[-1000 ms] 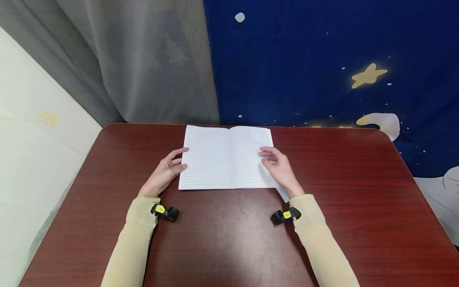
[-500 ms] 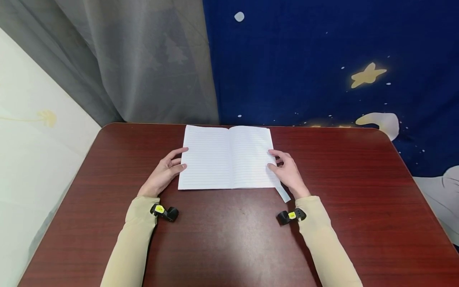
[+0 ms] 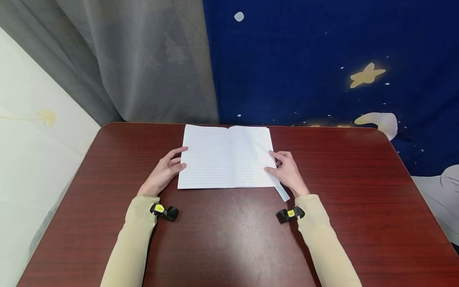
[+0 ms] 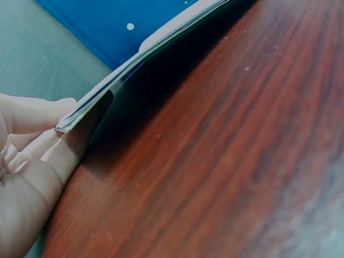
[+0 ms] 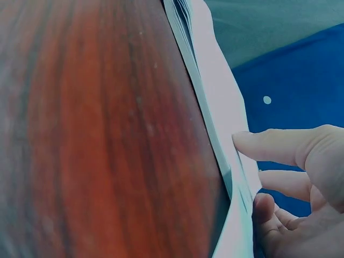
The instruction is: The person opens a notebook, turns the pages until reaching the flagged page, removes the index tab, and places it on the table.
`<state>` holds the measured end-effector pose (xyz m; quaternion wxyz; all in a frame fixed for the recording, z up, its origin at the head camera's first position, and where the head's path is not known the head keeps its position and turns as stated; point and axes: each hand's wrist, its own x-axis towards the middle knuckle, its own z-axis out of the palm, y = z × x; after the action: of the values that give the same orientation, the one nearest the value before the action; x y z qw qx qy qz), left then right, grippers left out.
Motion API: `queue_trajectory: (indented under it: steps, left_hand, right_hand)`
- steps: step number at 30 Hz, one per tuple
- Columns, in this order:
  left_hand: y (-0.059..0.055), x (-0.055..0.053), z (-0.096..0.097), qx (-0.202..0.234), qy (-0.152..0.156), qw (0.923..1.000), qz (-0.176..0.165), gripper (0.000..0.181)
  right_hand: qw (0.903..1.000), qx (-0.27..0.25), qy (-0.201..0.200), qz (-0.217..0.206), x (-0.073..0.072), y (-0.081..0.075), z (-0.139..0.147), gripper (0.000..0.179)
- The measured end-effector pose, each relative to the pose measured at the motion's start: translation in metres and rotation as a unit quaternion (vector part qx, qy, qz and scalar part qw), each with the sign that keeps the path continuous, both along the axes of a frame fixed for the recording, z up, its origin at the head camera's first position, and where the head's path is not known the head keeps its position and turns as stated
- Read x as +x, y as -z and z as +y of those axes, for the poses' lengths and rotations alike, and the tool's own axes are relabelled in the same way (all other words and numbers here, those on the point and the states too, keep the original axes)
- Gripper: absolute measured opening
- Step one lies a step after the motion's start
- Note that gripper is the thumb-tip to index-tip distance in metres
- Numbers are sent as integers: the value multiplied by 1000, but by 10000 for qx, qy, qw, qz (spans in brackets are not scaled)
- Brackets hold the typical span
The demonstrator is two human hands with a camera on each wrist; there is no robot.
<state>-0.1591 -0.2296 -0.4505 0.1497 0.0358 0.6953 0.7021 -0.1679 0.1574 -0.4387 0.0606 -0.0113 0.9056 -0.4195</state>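
Observation:
An open lined notebook (image 3: 208,159) lies face up near the far side of the table, its two blank pages spread. My left hand (image 3: 161,173) grips its left edge, thumb on the page and fingers beneath; in the left wrist view that edge of the notebook (image 4: 88,107) is raised over the wood. At the right edge, my right hand (image 3: 289,173) pinches the pages, with the thumb (image 5: 263,144) pressed on the paper. A pale strip (image 3: 282,193) sticks out from under the notebook's lower right corner, beside the right wrist.
The dark red wooden table (image 3: 222,239) runs under both forearms. Black wrist cameras (image 3: 172,213) are strapped over the beige sleeves (image 3: 132,243). Behind the table hang a grey curtain (image 3: 154,63) and a blue cloth (image 3: 287,59) with stars; a white wall (image 3: 39,131) borders the left.
My right hand has shifted right, from over the right page to its outer edge, and the thumb then slid slightly inward. More of the pale strip shows. The left hand keeps its grip.

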Motion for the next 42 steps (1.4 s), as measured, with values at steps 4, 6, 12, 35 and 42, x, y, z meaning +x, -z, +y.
queue_trajectory:
  steps: [4,6,12,35,42]
  left_hand:
    - [0,0,0,-18,-36,10000,17,55]
    - [0,0,0,-27,-32,10000,29,55]
    - [1,0,-1,-27,34,10000,57,55]
    - [2,1,0,-11,88,9999,146,56]
    - [2,2,0,-4,49,9999,110,55]
  right_hand:
    - [10000,-62,25,65,-1,1,-2,57]
    - [9999,-75,28,109,-1,2,-2,55]
    - [9998,-44,-62,186,1,3,-2,52]
    - [9719,-2323,364,85,5,-1,6,39]
    - [9618,-2728,237,-36,3,-10,4,40]
